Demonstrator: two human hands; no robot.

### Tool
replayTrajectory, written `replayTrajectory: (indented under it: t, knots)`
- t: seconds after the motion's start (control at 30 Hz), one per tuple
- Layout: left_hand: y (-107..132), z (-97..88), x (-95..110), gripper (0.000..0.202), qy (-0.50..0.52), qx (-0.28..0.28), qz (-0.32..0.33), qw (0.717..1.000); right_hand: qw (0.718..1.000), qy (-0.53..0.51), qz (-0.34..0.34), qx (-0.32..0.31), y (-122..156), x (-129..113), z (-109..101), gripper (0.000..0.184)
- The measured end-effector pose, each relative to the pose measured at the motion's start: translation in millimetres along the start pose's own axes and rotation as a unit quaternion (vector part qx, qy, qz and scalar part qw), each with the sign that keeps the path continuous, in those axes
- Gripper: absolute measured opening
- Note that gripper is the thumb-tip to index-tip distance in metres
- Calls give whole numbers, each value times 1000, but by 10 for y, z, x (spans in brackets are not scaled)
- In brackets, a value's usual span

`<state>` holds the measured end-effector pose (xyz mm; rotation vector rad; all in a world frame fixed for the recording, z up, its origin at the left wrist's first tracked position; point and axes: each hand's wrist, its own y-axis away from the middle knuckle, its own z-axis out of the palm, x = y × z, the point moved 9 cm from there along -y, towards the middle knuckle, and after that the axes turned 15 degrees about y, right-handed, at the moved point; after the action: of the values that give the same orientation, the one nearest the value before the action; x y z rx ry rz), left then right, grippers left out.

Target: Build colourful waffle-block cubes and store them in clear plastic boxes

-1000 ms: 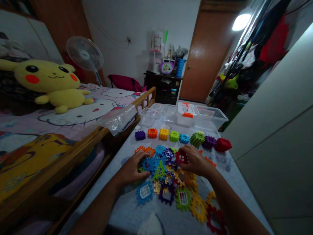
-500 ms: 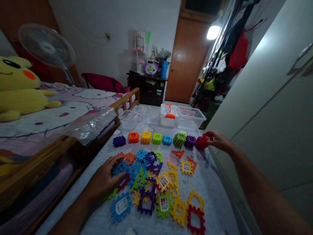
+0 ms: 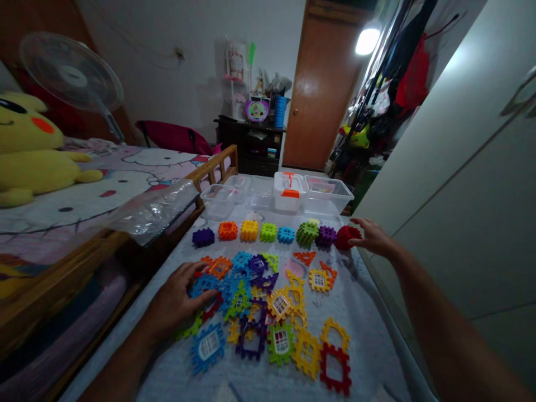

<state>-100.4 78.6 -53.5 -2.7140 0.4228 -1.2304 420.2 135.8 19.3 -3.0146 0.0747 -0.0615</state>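
Note:
My right hand is at the far right end of a row of stacked plastic building pieces, thumb and fingers around the right side of the red stack. Its newest top piece cannot be told apart from the rest. My left hand rests with fingers spread over the left side of a loose pile, touching a blue piece. Close to it lie an orange piece, a dark red piece, a green triangle and a blue window piece.
The row also has purple, orange, yellow and green stacks. Clear plastic bins and a lidded box stand behind. A wooden bed rail borders the left, a white cabinet the right.
The red piece in my right hand has come down and left onto the red stack. My left hand stays over the pile. The view has tilted slightly.

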Motion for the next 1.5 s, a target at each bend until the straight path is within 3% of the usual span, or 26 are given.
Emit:
replayTrajectory:
  t: [0.1, 0.17, 0.27, 0.4, 0.5, 0.63, 0.83, 1.0, 1.1, 1.2, 1.33, 1.5]
  knots:
    - [7, -7, -8, 69, -9, -1, -6, 1000, 998, -29, -26, 43, 239, -202, -151, 58]
    - [11, -8, 24, 65, -8, -3, -2, 1000, 994, -79, -63, 28, 442, -455, -151, 49]
    - [14, -4, 93, 58, 4, -12, 15, 1000, 983, -146, -102, -33, 742, -879, -13, 38]
    - [14, 4, 141, 52, 31, -19, 24, 999, 983, -112, -134, -49, 983, -1286, 187, 29]
    - [13, -4, 160, 46, 50, -9, 26, 998, 988, -52, -142, -38, 1027, -1395, 324, 38]
    - [10, -14, 138, 40, 67, 12, 24, 997, 989, -27, -141, -34, 1022, -1409, 438, 33]
    - [2, -44, 120, 32, 80, 39, 37, 995, 985, -101, -135, 34, 1022, -1461, 330, 39]
    - [-12, -52, 115, 30, 79, 43, 36, 995, 987, -74, -144, 8, 1037, -1514, 432, 36]
    - [-21, -37, 80, 31, 82, 43, 32, 995, 986, -79, -143, 38, 1066, -1558, 344, 38]
    - [-29, -24, 61, 31, 85, 46, 31, 995, 969, -129, -202, 65, 1167, -1802, 159, 40]
    - [-35, -18, 67, 30, 83, 49, 30, 995, 931, -166, -325, 1, 1377, -2273, 72, 40]
    - [-27, -13, 79, 29, 79, 46, 22, 996, 923, -166, -345, -33, 1437, -2458, 123, 32]
